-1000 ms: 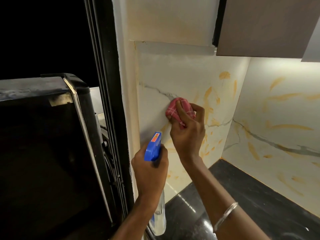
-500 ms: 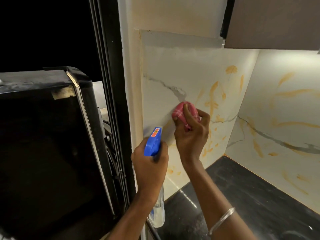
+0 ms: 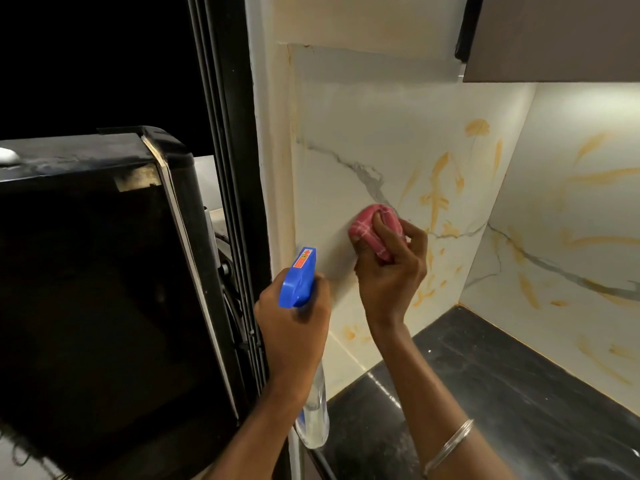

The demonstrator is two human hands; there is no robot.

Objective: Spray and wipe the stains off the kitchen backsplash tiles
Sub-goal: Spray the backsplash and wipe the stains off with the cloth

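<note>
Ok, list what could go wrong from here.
1. The bunched pink cloth in the right hand may smear the orange stains beside it rather than lift them.
2. The spray bottle in the left hand aims near that hand; a squeeze could wet it.
3. Runoff could reach the black countertop.

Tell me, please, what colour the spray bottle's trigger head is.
The trigger head is blue with an orange label; head view.

Right hand [image 3: 391, 271] slid pink cloth [image 3: 360, 231] down tile [image 3: 346, 126], below grey vein [image 3: 346, 164].
</note>
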